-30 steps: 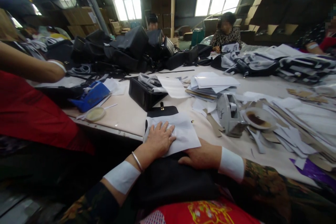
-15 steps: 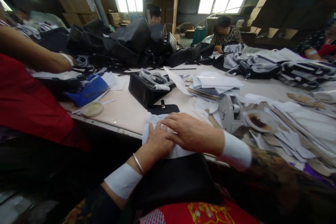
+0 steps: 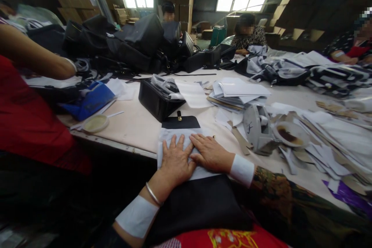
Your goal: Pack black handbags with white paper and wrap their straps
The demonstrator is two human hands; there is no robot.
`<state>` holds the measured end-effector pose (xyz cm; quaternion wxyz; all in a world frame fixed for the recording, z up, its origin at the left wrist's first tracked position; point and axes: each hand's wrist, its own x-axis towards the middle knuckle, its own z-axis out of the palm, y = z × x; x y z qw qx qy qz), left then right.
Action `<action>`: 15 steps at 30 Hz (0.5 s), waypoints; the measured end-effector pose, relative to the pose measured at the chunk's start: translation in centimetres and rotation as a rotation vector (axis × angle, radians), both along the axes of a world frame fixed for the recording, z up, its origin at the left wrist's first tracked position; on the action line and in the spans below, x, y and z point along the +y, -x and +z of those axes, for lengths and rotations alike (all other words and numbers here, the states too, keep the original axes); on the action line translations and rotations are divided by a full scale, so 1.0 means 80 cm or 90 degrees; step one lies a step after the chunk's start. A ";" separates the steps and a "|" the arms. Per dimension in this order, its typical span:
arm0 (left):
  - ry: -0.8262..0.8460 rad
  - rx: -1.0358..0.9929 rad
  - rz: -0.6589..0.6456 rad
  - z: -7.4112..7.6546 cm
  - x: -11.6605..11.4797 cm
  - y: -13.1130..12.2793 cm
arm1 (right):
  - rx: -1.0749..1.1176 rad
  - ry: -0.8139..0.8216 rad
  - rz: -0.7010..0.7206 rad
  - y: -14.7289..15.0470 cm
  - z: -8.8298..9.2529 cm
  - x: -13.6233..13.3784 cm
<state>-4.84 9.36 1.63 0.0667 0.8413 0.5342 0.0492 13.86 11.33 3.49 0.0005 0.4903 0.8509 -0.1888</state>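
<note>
Both palms lie flat on a white sheet of paper (image 3: 170, 135) that covers the middle of a black bag (image 3: 200, 201) at the table's near edge. My left hand (image 3: 176, 159) has its fingers spread over the sheet. Beside it, my right hand (image 3: 211, 153) rests with fingers stretched out, its tips close to the left hand. Past the paper's far edge shows the bag's black flap (image 3: 183, 122) with a small gold clasp (image 3: 179, 116). Whatever lies under the hands and sheet is hidden.
A black bag with wrapped straps (image 3: 154, 99) stands just beyond. To the right are a stack of white sheets (image 3: 241, 88), a grey tape dispenser (image 3: 255, 128) and a dish with brown residue (image 3: 290, 133). Leftward lie a blue holder (image 3: 90, 100), a round lid (image 3: 95, 123) and a co-worker's arm (image 3: 37, 54).
My right hand has come off the left hand and now lies flat to its right. The left hand's fingers have spread wider. Behind the black bag, a raised white sheet has dropped flat.
</note>
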 end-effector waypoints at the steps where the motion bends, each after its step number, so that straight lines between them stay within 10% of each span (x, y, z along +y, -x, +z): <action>1: -0.004 0.004 0.009 0.000 0.000 0.000 | -0.006 0.002 -0.002 -0.002 0.001 -0.001; 15: 0.013 0.082 0.072 0.000 -0.010 -0.003 | -0.029 -0.077 0.135 -0.010 0.003 0.003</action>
